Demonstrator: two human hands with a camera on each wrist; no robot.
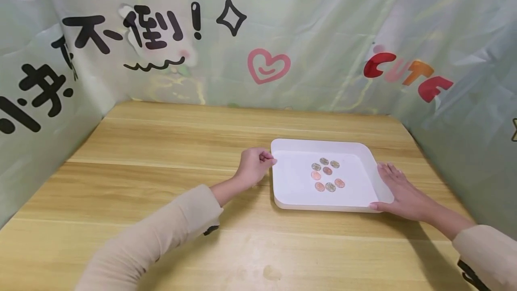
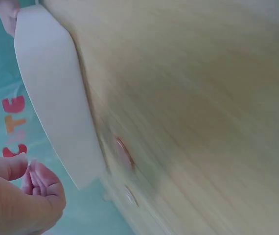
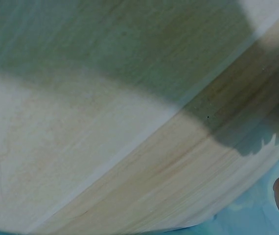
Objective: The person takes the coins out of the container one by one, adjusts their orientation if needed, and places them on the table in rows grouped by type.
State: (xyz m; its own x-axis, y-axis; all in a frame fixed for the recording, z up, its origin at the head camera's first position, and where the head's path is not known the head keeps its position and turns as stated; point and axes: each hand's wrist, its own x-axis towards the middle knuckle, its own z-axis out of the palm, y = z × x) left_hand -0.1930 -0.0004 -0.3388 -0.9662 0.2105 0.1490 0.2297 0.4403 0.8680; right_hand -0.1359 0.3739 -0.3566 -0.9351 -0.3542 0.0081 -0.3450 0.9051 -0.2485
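A white rectangular tray holds several loose coins, some copper-coloured and some silvery. At its left rim is my left hand, fingers curled and thumb tip close to the index fingertip; I cannot tell whether something thin sits between them. My right hand rests against the tray's right side, fingers straight along the wall and thumb at the front right corner. In the left wrist view, a copper coin and a silvery coin lie on the table beside the tray; the left hand and forearm mostly hide that spot from the head view.
The wooden table extends left and in front of the tray. Printed cloth hangs along the table's back and both sides. A sleeve crosses the front left of the table, another the front right.
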